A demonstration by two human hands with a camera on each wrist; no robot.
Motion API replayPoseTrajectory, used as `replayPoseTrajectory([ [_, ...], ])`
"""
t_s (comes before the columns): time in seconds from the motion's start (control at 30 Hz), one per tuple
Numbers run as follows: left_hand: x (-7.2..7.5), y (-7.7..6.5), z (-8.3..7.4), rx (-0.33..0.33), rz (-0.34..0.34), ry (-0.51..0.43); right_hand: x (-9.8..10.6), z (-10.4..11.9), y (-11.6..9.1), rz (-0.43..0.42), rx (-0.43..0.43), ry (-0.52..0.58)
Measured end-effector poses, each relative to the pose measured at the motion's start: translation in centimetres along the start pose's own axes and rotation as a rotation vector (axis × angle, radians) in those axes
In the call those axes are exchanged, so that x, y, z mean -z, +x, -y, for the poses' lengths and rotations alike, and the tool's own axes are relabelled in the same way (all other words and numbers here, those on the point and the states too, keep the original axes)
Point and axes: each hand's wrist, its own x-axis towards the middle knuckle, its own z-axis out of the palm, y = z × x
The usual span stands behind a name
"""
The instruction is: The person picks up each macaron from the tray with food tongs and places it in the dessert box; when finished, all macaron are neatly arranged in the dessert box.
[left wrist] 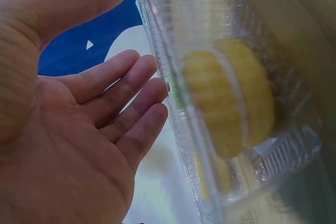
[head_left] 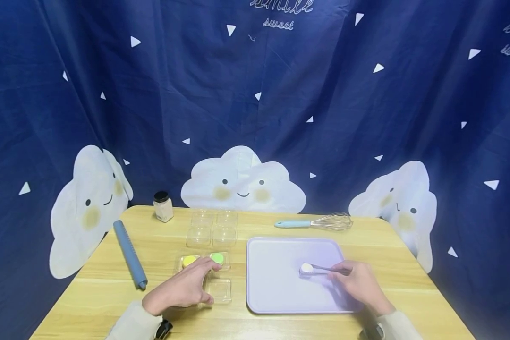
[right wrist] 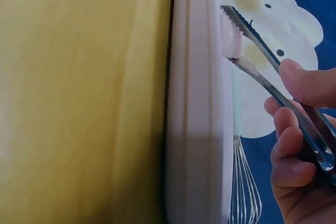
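My left hand (head_left: 187, 287) spreads over a clear plastic container (head_left: 221, 295), thumb at the near side and fingers farther back. In the left wrist view the fingers look loosely extended beside its wall; contact is hard to tell. A yellow macaron (left wrist: 231, 93) shows through the plastic, and a green macaron (head_left: 217, 258) sits in a far compartment. My right hand (head_left: 361, 283) grips metal tongs (right wrist: 262, 81). Between the tong tips is a small white round piece (head_left: 307, 268), at the lavender tray (head_left: 276, 283); whether it touches the tray is unclear.
A clear domed plastic lid (head_left: 212, 231) lies behind the container. Farther back stand a black-capped jar (head_left: 164, 210) at left and a whisk (head_left: 312, 223) lying at right. Along the left edge is a blue rolled mat (head_left: 129, 255). A dark blue curtain (head_left: 212, 104) surrounds the table.
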Motion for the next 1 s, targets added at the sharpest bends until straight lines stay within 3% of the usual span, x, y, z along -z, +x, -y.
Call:
replayPoseTrajectory([
  [0.3, 0.1, 0.0, 0.1, -0.009, -0.009, 0.003, 0.5, 0.7, 0.8, -0.043, -0.018, 0.052],
  [1.0, 0.1, -0.1, -0.1, 0.001, -0.009, -0.012, 2.4, 4.0, 2.3, -0.268, -0.015, 0.114],
])
